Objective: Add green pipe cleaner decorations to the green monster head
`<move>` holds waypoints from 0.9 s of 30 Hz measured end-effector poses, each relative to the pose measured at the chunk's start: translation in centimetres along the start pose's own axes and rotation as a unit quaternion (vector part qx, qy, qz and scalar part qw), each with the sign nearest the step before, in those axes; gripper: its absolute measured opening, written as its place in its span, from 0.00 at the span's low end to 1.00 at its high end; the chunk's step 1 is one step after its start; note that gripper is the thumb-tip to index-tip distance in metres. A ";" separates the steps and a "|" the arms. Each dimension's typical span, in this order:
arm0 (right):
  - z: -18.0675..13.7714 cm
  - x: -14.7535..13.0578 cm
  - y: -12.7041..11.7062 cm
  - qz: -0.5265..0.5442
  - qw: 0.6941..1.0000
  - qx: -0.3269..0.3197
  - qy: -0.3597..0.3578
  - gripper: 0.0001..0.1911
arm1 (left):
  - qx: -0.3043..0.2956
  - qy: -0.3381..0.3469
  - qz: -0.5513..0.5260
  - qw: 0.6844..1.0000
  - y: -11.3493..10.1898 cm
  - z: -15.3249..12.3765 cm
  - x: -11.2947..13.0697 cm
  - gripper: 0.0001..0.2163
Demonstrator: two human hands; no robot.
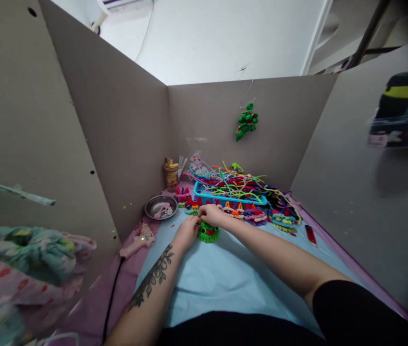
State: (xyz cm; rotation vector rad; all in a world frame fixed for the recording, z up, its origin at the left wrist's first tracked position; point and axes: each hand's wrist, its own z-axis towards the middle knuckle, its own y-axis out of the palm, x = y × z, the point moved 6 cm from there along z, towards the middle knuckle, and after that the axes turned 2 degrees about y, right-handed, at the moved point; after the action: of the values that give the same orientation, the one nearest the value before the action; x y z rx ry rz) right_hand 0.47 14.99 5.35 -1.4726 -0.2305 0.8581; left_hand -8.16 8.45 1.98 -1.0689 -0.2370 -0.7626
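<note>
In the head view, the green figure (208,235) is placed on the blue sheet (221,278), in front of the row of colourful figures (256,215). It is reached from above by both hands. The fingers of the left hand (188,229) are bent and brought near together at its upper left side. The fingers of the right hand (214,215) are curled over its top, and their tips are almost met by those of the left. Whether something is pinched in either hand (the tips are too small here) cannot be told. Behind the row, the blue tray (221,198) is heaped with fuzzy stems (230,180). At the left, the metal bowl (148,209) and the glue gun (137,245) are seen.
</note>
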 end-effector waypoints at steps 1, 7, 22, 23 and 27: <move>0.0 0.0 0.1 0.000 1.000 -0.001 -0.001 0.11 | 0.003 -0.001 -0.005 1.000 -0.1 0.0 0.0 0.08; 0.0 0.1 0.1 0.009 1.000 -0.005 0.001 0.11 | 0.004 -0.014 -0.033 0.999 -0.2 0.2 -0.2 0.07; 0.7 2.0 -0.7 0.051 0.998 -0.005 0.039 0.12 | 0.053 -0.070 -0.058 0.994 -1.1 0.1 -2.0 0.06; 0.6 2.0 -0.7 0.052 0.998 -0.007 0.038 0.11 | 0.049 -0.064 -0.063 0.995 -1.1 0.1 -1.8 0.06; 0.2 1.4 -0.9 0.058 0.998 -0.011 0.031 0.10 | 0.034 -0.048 -0.077 0.995 -0.9 0.2 -1.4 0.06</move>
State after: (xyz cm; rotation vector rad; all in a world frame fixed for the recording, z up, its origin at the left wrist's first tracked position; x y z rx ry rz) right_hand 1.67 16.10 5.69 -1.5428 -0.1105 0.9043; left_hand -9.71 8.99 1.94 -1.0318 -0.4296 -0.8362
